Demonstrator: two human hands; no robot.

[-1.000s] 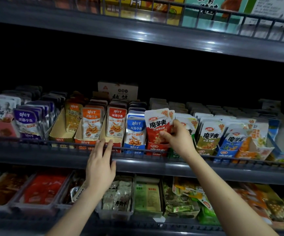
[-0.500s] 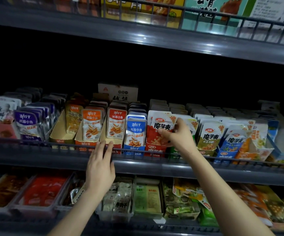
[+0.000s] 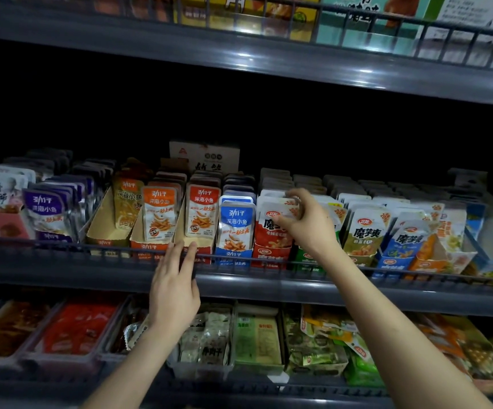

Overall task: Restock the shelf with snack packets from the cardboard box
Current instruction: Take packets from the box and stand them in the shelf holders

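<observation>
The middle shelf [image 3: 357, 293] is plain grey. On it the blue packet [image 3: 236, 224] has white letters and an orange food print. At nine o'clock from it stand orange-red packets [image 3: 202, 212], and further at nine o'clock purple packets [image 3: 46, 211] with silver edges. At three o'clock the red-and-white packet [image 3: 270, 234] carries black characters, then comes an olive-green packet [image 3: 363, 236]. High at twelve o'clock are a yellow box [image 3: 239, 16] and a teal box [image 3: 366, 22].

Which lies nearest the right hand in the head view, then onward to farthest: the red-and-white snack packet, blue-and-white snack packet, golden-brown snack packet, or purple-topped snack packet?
1. The red-and-white snack packet, pinched at its top by the right hand.
2. The blue-and-white snack packet, immediately left of it.
3. The golden-brown snack packet, further left along the shelf.
4. The purple-topped snack packet, far left.
</observation>
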